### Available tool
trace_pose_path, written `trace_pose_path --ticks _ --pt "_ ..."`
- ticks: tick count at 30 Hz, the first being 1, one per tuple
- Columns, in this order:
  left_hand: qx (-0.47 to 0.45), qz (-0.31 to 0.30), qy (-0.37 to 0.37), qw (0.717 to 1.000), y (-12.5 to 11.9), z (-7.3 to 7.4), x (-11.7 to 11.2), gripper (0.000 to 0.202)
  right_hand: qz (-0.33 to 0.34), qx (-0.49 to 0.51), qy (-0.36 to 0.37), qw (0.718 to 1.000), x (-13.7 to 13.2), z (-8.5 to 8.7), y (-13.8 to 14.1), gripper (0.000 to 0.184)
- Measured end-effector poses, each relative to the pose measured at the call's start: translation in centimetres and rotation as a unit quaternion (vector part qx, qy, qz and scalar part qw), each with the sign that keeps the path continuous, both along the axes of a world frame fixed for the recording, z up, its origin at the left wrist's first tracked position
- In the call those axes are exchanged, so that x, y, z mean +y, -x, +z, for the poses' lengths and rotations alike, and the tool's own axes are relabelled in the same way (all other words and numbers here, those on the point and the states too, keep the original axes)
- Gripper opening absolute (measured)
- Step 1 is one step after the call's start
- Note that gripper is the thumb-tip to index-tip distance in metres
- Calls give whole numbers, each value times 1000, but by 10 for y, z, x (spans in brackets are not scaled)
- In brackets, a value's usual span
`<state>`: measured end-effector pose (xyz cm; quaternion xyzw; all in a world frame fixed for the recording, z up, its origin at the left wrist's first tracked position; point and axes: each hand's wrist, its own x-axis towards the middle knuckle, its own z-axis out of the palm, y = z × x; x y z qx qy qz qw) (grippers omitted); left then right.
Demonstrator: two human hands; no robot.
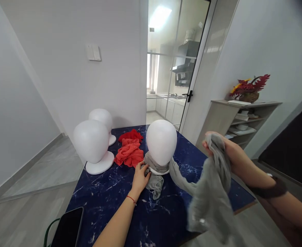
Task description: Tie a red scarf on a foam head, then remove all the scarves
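A grey scarf [182, 178] passes around the neck of a white mannequin head [161, 142] that stands upright on the blue marbled table [109, 202]. My left hand [140, 177] is closed on the scarf at the left side of the neck, and a short end hangs below it onto the table. Out to the right, my right hand [227, 149] grips the long end, lifted above the table's right edge. Its lower part hangs down in loose folds, slightly blurred. Between the neck and my right hand the scarf sags.
Two more white mannequin heads [91, 142] stand at the left. Crumpled red and coral scarves [130, 152] lie between them and the middle head. A phone [68, 228] rests at the front left edge. Behind are a glass door [171, 65] and a shelf unit [223, 118].
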<state>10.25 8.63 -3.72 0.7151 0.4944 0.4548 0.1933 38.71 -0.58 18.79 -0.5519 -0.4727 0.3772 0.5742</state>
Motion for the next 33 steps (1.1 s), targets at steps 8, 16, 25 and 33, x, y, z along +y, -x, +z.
trace_pose_path --ticks 8,16,25,33 --pt "45 -35 -25 998 3 -10 4 28 -2 -302 77 950 -4 -166 -35 36" --pt "44 -47 -24 998 3 -9 3 29 13 -514 167 842 70 -157 -29 13" --pt "45 -52 -13 998 4 -11 2 34 24 -447 35 893 243 25 29 18" --pt "9 -52 7 999 3 -4 1 35 196 -254 -171 931 219 87 139 11"
